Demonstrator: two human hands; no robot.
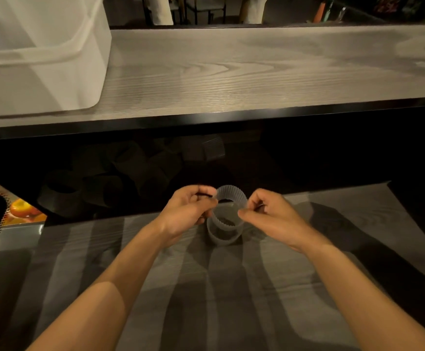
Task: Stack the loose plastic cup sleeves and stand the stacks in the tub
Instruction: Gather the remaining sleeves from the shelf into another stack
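So both hands are on the same sleeve here: the left hand pinches its left rim and the right hand pinches the right side, fingers curled in on both. The sleeve sits right between the two hands with its opening facing up, tipped a bit toward the camera. Directly under it, just below the fingertips, a second sleeve stands upright on the lower surface. The held one's scalloped bottom edge is right at its mouth, so lining the two up looks like the whole game. Can't tell if it's actually seated yet. The tub is far off up and left of the left hand, on the counter, and the left hand is nearer to it. More loose sleeves lie in shadow beyond the hands.
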